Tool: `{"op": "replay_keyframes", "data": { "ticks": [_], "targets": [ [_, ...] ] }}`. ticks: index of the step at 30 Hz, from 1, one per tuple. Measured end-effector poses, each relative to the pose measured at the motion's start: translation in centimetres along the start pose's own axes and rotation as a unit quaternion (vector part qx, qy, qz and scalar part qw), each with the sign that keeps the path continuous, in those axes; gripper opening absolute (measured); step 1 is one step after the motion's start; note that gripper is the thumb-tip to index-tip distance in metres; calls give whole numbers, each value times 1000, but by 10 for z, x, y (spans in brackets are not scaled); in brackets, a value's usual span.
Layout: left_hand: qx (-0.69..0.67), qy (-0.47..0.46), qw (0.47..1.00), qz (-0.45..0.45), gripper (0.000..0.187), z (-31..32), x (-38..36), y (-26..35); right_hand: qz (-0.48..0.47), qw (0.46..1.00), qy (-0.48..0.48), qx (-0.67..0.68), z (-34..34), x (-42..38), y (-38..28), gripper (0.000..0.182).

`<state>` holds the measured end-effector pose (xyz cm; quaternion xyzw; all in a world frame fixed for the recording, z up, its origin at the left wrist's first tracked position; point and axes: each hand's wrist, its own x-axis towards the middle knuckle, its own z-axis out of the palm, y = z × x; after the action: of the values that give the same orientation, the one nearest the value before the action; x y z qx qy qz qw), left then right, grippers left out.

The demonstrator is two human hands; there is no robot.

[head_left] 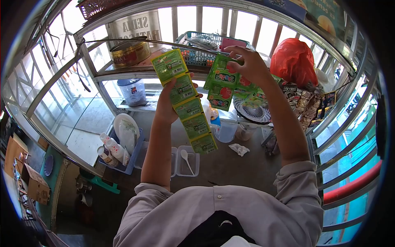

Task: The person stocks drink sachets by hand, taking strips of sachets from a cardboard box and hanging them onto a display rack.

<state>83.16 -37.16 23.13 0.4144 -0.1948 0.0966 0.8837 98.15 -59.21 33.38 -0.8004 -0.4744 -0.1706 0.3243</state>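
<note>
My left hand (165, 108) is closed on a long strip of green drink sachets (195, 124) with yellow borders, their printed backs facing me. The strip slants down to the right, its top end above my fingers and its lower end over the floor. My right hand (252, 68) is raised with thumb and fingers apart, right at the top of other green sachets (222, 78) marked with red fruit. Those hang near the end of a thin dark rod (177, 43) running across the shelf front.
Behind the hands, a teal basket (193, 57) and a gold tin (130, 53) stand on the shelf. A red plastic bag (293, 61) and coffee sachets (304, 107) are at right. Lower down are a blue tray (138, 154) of cups and a clear container with a white spoon (187, 161).
</note>
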Motion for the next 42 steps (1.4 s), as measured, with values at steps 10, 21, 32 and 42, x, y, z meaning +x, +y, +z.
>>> {"op": "replay_keyframes", "data": {
  "ticks": [10, 21, 32, 42],
  "targets": [
    [36, 44, 998, 12, 55, 5, 1, -12, -157, 976, 70, -132, 2, -4, 7, 36],
    [323, 90, 937, -100, 48, 20, 34, -40, -171, 976, 138, 2, -12, -30, -41, 17],
    [423, -29, 901, 90, 35, 81, 18, 52, -248, 936, 245, 50, -58, -31, -37, 25],
    [510, -119, 850, -60, 36, 79, -36, 110, -144, 955, -255, 43, -45, -54, -90, 20]
  ]
}}
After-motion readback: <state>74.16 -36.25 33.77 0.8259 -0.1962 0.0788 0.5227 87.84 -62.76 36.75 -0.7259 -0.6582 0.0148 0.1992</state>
